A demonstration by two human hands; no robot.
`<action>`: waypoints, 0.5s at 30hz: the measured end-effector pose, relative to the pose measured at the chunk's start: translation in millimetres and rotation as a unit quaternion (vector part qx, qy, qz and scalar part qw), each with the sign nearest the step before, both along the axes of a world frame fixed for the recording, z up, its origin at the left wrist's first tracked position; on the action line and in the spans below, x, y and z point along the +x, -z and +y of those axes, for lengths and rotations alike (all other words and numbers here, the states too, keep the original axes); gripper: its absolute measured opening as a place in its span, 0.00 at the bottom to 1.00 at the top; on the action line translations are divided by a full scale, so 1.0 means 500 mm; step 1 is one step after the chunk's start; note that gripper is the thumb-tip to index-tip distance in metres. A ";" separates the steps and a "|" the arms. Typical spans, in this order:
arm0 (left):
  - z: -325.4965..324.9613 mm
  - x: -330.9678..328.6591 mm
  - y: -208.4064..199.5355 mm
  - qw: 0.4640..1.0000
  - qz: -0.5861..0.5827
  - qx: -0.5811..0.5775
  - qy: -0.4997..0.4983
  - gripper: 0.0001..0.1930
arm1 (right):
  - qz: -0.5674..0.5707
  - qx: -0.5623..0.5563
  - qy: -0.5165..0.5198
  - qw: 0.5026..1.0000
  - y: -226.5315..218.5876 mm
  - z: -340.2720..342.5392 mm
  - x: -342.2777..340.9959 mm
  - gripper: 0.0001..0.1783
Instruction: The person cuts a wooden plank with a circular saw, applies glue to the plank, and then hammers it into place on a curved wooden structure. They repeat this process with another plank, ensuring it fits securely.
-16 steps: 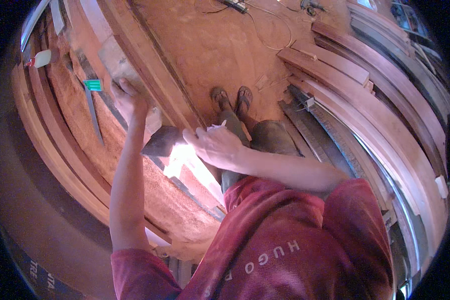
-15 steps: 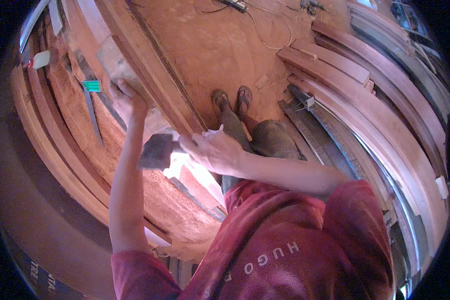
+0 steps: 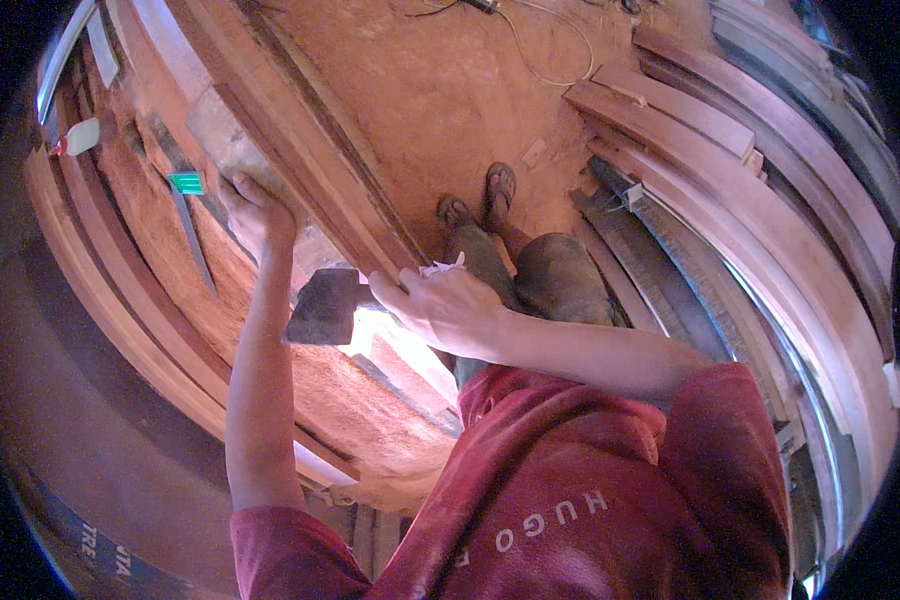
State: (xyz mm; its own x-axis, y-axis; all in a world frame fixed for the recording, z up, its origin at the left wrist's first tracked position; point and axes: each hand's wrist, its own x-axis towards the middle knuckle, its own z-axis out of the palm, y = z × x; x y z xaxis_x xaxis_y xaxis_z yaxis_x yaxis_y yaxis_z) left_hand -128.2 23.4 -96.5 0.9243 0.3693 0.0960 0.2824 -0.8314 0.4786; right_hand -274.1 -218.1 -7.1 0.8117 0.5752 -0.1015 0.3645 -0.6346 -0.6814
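My right hand is closed round the handle of a mallet with a dark, blocky head. The mallet head hangs between my forearms, over a brightly lit patch. Farther up and to the left, my left hand is closed at the near-left edge of a wooden board. Its thumb side lies against the board, while the other fingers are partly hidden. Just left of that hand, a handsaw with a green handle rests on sawdust.
Long timber beams run past my left hand toward my legs. A white bottle with a red cap lies at far left. Stacked planks fill the right side. A cable curls across the dusty floor, beyond my sandalled feet.
The view has shifted slightly. My right hand and the mallet have moved a little to the right, and the mallet head looks sharper. My left hand keeps its place on the board.
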 end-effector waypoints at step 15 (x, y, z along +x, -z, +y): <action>0.139 -0.051 0.164 0.964 -0.035 -0.245 -0.100 0.27 | -0.082 0.141 0.109 0.981 -0.053 0.136 0.351 0.22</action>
